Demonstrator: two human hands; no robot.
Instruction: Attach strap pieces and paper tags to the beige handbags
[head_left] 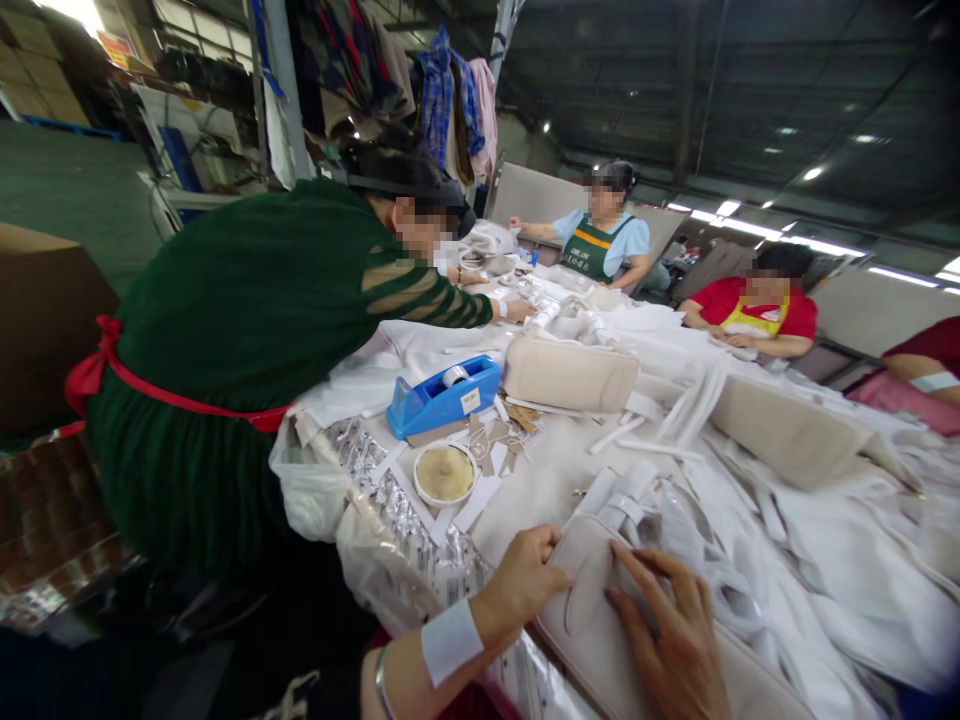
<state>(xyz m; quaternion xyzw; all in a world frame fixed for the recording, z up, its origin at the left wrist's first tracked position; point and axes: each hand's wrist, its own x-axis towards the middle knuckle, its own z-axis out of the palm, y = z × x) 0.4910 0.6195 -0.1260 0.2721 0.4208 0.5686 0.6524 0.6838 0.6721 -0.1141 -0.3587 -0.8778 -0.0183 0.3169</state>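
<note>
A cream-coloured bag [600, 620] with a rounded flap and stitched edges lies on the table right in front of me. My left hand [529, 575] is closed at the bag's left edge, fingers curled and thumb on the flap. Over the bag's right side, my right hand [675, 620] rests with its fingers apart, fingertips touching the surface. A pale strap with white wrapping [626, 505] is at the bag's far end. A white patch [451, 642] is on my left forearm.
A blue tape dispenser [446, 395] and a round tub [444, 473] stand beyond my left hand. Another cream bag [570, 373] lies behind, with white wrapping [862, 560] to the right. A co-worker in green [217, 310] leans over the table; several others sit farther off.
</note>
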